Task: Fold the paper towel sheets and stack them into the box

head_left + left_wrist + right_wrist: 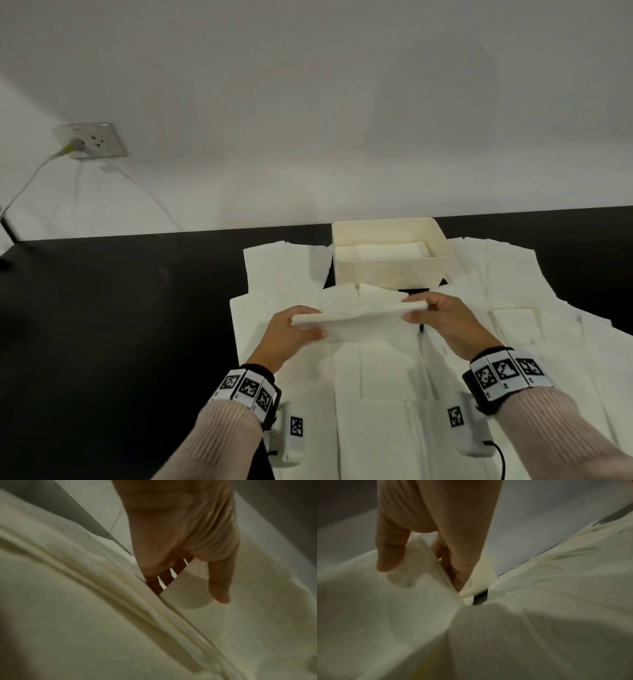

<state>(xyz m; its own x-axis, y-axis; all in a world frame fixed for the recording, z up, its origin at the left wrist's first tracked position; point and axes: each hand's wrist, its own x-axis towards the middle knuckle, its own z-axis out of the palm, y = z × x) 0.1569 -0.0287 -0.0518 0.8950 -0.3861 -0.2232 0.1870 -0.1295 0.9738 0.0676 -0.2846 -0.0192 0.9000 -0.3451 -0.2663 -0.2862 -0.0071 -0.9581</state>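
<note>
Both hands (291, 334) w/ folded sheet (356, 317)

I can read no words or numbers here. My wristbands (249, 389) carry black-and-white square code markers, and the box (394, 270) shows a faint dotted patch on its front, too blurred to read.

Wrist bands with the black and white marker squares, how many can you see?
2. One wrist band sits on the left forearm behind the left hand; the other is behind the right hand.
</note>
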